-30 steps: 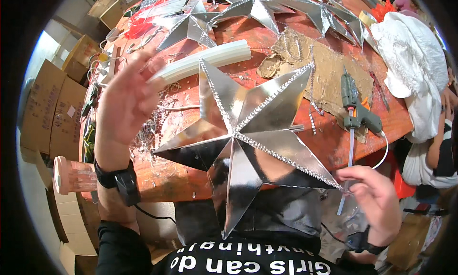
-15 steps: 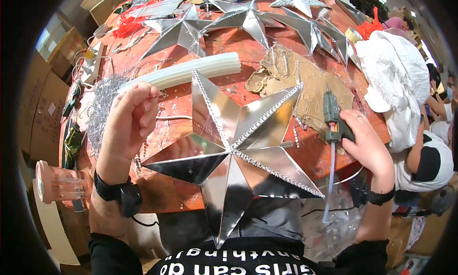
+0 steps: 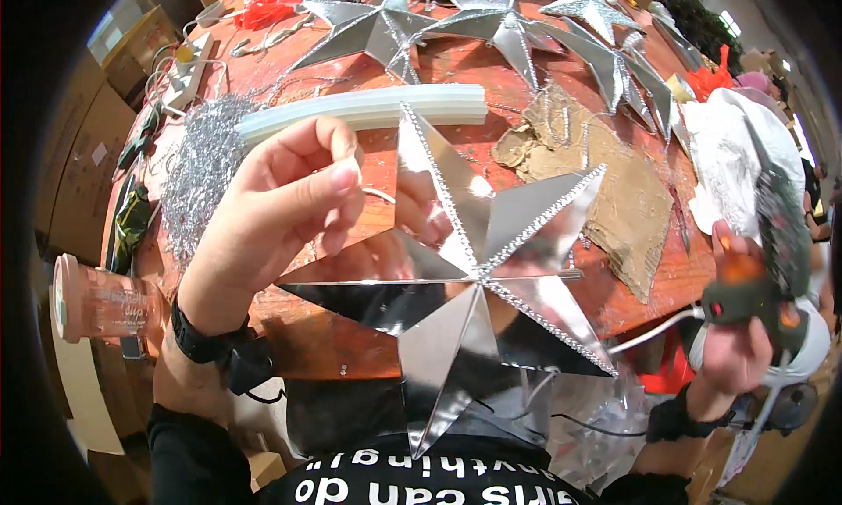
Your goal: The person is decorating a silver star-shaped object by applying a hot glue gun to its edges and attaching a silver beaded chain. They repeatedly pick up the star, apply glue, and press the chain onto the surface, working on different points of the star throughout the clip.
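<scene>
A big shiny silver star (image 3: 474, 286) is seen in the middle of the frame. It looks like a mirror, and sparkly lines run along some of its folds. Its left point is pinched by the left hand (image 3: 281, 207). A green glue gun (image 3: 772, 242) is gripped by the right hand (image 3: 732, 330) at the right edge. More silver stars (image 3: 491, 23) are laid on the red table (image 3: 351, 154) at the top.

a mirror-silver folded star (image 3: 465, 286) with glitter-trimmed ridges is held up flat, beside a dark green glue gun (image 3: 767, 268).
</scene>
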A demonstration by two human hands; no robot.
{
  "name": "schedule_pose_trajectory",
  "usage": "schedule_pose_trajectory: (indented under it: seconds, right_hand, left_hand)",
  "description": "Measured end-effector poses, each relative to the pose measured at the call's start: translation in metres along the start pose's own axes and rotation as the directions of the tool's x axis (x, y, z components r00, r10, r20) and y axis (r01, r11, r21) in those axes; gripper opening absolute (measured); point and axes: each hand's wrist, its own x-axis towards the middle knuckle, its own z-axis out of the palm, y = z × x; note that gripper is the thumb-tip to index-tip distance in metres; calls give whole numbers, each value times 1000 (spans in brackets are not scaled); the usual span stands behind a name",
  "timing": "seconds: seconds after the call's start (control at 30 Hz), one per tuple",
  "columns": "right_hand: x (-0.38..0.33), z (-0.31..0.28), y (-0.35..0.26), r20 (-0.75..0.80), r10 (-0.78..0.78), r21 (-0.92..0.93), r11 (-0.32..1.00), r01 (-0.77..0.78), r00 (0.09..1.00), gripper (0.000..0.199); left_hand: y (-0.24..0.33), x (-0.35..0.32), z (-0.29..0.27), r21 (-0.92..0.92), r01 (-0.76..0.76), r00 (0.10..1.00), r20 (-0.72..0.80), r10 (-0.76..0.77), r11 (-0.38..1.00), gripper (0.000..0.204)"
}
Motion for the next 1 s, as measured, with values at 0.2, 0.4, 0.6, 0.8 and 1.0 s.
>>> schedule_pose_trajectory:
  seconds: [0.2, 0.4, 0.6, 0.8, 1.0]
  right_hand:
    - [-15, 43, -24, 150, 245, -337, 924, -184, 958, 54]
    - [9, 70, -39, 430, 211, -572, 816, 83, 878, 45]
    - [6, 87, -45, 392, 214, -721, 676, 154, 895, 41]
    - [4, 99, -33, 260, 108, -658, 747, 94, 959, 37]
    - [6, 102, -36, 196, 195, -689, 725, -6, 961, 33]
  left_hand:
    - [5, -4, 4, 27, -52, 999, -2, 52, 998, 14]
    - [4, -5, 1, -13, -65, 997, 40, 66, 998, 11]
    - [4, -4, 4, -101, -63, 996, 61, 69, 993, 15]
    - [10, -7, 7, -107, -32, 999, 33, 36, 994, 16]
    - [9, -5, 9, -160, -46, 997, -67, 36, 986, 18]
